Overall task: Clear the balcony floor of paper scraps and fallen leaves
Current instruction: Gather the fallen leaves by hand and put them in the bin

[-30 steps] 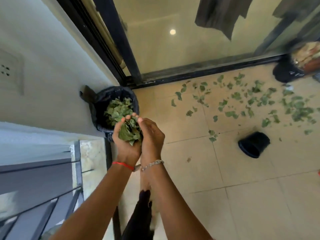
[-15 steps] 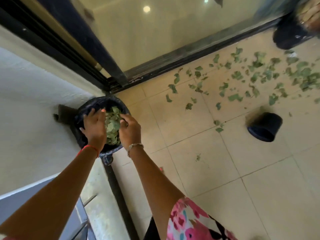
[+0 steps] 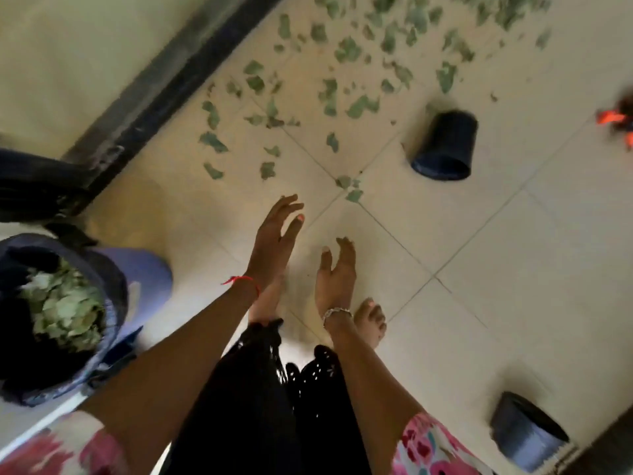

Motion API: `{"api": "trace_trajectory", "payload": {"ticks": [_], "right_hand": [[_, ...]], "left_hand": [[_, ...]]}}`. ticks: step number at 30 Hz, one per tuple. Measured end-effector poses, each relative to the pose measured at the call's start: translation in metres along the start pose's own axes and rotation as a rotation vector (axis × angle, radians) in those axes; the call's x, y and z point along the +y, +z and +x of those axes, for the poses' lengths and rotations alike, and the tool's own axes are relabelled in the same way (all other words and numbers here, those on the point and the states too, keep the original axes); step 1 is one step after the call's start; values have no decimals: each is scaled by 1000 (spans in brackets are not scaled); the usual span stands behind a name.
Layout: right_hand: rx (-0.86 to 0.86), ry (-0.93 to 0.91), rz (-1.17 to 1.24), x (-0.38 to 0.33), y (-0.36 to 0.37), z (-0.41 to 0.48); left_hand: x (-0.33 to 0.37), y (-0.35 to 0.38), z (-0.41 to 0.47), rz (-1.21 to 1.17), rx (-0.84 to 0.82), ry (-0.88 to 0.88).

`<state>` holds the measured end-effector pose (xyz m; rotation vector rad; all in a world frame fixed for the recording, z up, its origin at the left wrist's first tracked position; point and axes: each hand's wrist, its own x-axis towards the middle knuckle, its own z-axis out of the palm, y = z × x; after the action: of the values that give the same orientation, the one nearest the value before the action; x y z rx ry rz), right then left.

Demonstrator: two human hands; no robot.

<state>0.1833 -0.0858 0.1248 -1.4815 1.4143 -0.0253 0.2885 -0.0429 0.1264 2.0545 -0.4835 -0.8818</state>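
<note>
Off-task items: black pot tipped on its side right of centre, mouth toward the bottom of view. Second dark pot lower right, motion-blurred, well apart from the first. Black door track runs diagonally from left edge to top centre, with a pale glass pane behind it. Orange-red object at right edge (too blurred to identify). Dark rounded shape at left edge by the track's lower end (can't tell what).

Beige tiled floor is carrying scattered green leaves, a black pot lying on its side, second pot lower right, leaf-filled bin left. I'm standing on it barefoot.
</note>
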Motion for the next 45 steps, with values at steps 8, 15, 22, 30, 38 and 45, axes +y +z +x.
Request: {"api": "trace_trajectory", "payload": {"ticks": [8, 15, 22, 30, 38, 45], "right_hand": [[523, 205, -221, 150, 67, 101], [792, 119, -435, 134, 125, 165], [837, -123, -348, 65, 119, 253], [471, -556, -205, 7, 105, 318], [231, -637, 207, 7, 73, 305], [190, -729, -308, 1, 115, 299]], "left_hand": [[-127, 80, 112, 57, -239, 382], [-149, 88, 177, 45, -141, 507], [-131, 113, 198, 74, 38, 477], [-102, 122, 252, -244, 142, 418], [-109, 79, 232, -115, 171, 518], [-127, 59, 232, 110, 168, 512]]}}
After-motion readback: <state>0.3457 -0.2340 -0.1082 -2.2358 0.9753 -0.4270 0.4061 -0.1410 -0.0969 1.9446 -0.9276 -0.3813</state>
